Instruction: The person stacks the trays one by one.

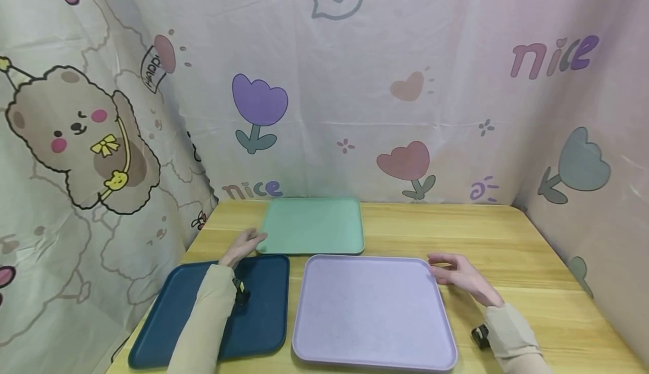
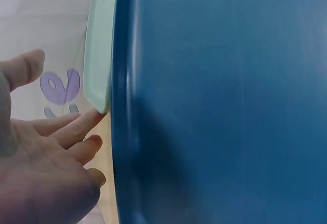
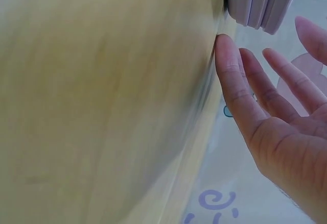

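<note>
In the head view my left hand is at the near left corner of a mint green tray, its forearm stretched over a dark blue tray. A fingertip meets the corner of the green tray in the left wrist view, the other fingers spread and the thumb apart. My right hand, fingers loosely extended, is by the far right corner of a lilac tray. Layered lilac rims show just above the right fingertips in the right wrist view.
All the trays lie on a light wooden table, the green one behind the other two. A printed cloth hangs behind the table and along both sides. Bare wood shows to the right of the lilac tray.
</note>
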`<state>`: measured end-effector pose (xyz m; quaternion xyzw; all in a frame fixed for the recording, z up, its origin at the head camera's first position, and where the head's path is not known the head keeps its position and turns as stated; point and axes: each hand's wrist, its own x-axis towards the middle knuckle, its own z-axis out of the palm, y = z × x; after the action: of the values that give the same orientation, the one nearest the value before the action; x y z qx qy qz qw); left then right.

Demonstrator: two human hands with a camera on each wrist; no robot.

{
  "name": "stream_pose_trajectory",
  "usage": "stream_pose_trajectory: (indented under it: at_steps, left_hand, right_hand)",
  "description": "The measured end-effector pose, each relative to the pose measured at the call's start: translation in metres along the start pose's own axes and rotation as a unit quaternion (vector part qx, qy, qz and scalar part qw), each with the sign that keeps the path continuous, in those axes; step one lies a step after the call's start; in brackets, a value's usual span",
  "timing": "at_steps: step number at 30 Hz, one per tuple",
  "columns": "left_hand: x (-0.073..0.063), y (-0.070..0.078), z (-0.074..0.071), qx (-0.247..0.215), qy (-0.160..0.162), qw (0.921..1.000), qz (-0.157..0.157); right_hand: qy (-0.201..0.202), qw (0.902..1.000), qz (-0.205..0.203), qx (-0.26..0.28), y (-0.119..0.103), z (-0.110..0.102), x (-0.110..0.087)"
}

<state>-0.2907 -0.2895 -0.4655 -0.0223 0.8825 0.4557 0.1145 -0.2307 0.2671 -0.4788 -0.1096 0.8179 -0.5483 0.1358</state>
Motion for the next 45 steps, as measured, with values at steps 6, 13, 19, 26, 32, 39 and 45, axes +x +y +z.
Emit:
stream_pose_trajectory:
  at_steps: [6, 13, 19, 26, 32, 39, 45]
  left_hand:
    - [0.002, 0.008, 0.012, 0.002, -0.017, 0.9997, 0.016]
    - [0.006, 0.016, 0.026, 0.002, -0.037, 0.9987, 0.035]
    - [0.010, 0.025, 0.039, -0.010, -0.055, 0.9972, 0.050]
    - [0.011, 0.037, 0.054, -0.013, -0.078, 0.9947, 0.066]
    - [0.012, 0.043, 0.064, -0.021, -0.089, 0.9930, 0.075]
    - [0.012, 0.048, 0.074, -0.021, -0.091, 0.9923, 0.082]
    - [0.015, 0.053, 0.083, -0.009, -0.095, 0.9920, 0.083]
  right_hand:
    - [-0.001, 0.9999, -0.014, 0.007, 0.000, -0.001, 0.003]
    - [0.002, 0.9999, -0.008, 0.006, -0.002, -0.001, 0.007]
    - [0.012, 0.9996, -0.010, -0.022, -0.005, -0.003, 0.012]
    - [0.017, 0.9989, -0.012, -0.042, -0.010, -0.005, 0.018]
    - [0.022, 0.9989, -0.014, -0.039, -0.011, -0.006, 0.031]
    - [0.027, 0.9991, -0.006, -0.031, -0.007, -0.006, 0.048]
    - [0.019, 0.9997, 0.015, -0.008, -0.006, -0.004, 0.058]
